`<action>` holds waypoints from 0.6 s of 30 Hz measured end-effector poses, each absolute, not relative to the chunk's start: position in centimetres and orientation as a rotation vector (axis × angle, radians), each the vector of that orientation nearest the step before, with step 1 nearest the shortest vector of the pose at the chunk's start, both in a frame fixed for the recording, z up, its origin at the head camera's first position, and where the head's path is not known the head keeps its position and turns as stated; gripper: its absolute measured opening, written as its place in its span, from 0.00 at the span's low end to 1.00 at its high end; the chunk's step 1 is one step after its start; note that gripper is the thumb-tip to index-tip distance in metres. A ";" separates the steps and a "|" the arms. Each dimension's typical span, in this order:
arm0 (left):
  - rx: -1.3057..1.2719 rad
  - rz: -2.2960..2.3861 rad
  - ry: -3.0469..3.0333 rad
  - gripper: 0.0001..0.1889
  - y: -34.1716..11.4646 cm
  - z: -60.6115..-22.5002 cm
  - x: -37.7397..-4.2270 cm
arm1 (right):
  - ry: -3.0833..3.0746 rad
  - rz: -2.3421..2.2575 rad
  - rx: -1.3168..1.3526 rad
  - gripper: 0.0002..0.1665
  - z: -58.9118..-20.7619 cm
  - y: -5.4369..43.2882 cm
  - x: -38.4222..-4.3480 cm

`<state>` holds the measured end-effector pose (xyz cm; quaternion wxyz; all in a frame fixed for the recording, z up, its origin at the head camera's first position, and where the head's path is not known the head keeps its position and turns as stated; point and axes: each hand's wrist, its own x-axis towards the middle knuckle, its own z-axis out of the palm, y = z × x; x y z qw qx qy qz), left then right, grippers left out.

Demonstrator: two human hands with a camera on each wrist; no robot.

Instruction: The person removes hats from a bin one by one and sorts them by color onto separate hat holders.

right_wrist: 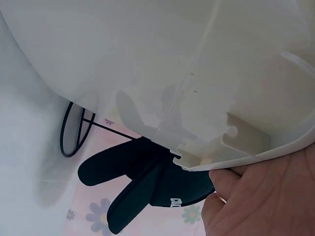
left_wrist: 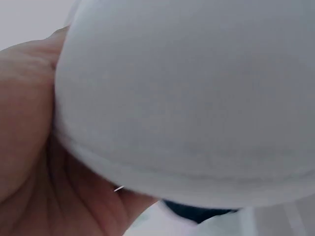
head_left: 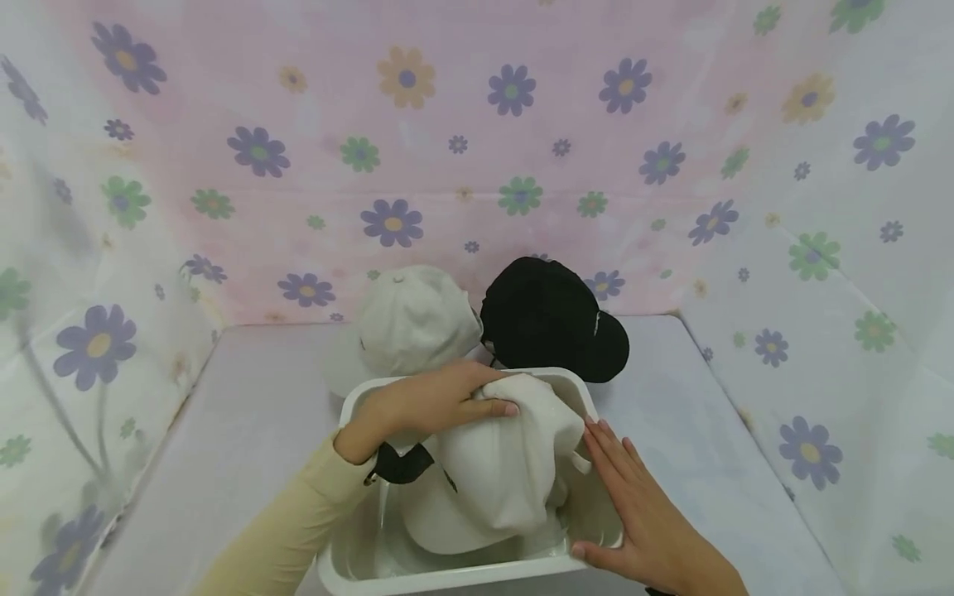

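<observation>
A white plastic bin (head_left: 428,586) stands in front of me with a white cap (head_left: 488,472) in it, brim toward me. My left hand (head_left: 432,401) reaches over the bin and grips the cap's crown, thumb on top; its other fingers are partly hidden. In the left wrist view the white cap (left_wrist: 187,98) fills most of the picture beside the palm (left_wrist: 24,128). My right hand (head_left: 648,513) lies along the bin's right side, fingers extended against the wall, thumb at the near corner. The right wrist view shows that hand (right_wrist: 266,196) against the bin's rim (right_wrist: 290,149).
Behind the bin, another white cap (head_left: 417,319) sits at left and a black cap (head_left: 551,319) at right. A black wire stand (right_wrist: 78,130) shows beside the black cap in the right wrist view. Flower-patterned cloth (head_left: 462,165) encloses the pale table (head_left: 246,397) on three sides.
</observation>
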<state>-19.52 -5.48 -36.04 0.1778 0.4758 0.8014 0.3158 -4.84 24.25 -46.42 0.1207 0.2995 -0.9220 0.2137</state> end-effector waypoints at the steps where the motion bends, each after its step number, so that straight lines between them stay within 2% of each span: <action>1: 1.339 0.911 2.280 0.15 -5.8 -35.5 -19.5 | -2.700 0.627 0.869 0.68 -46.4 24.3 -4.8; 7: 1.375 0.965 2.338 0.22 -7.4 -32.8 -19.5 | -2.737 0.648 0.858 0.69 -46.4 24.3 -4.8; 14: 1.469 1.076 2.425 0.14 -9.4 -28.2 -19.5 | -2.716 0.665 0.859 0.69 -46.4 24.2 -4.8; 18: 1.504 1.022 2.655 0.19 -10.6 -25.3 -19.3 | -2.721 0.661 0.850 0.69 -46.3 24.1 -4.8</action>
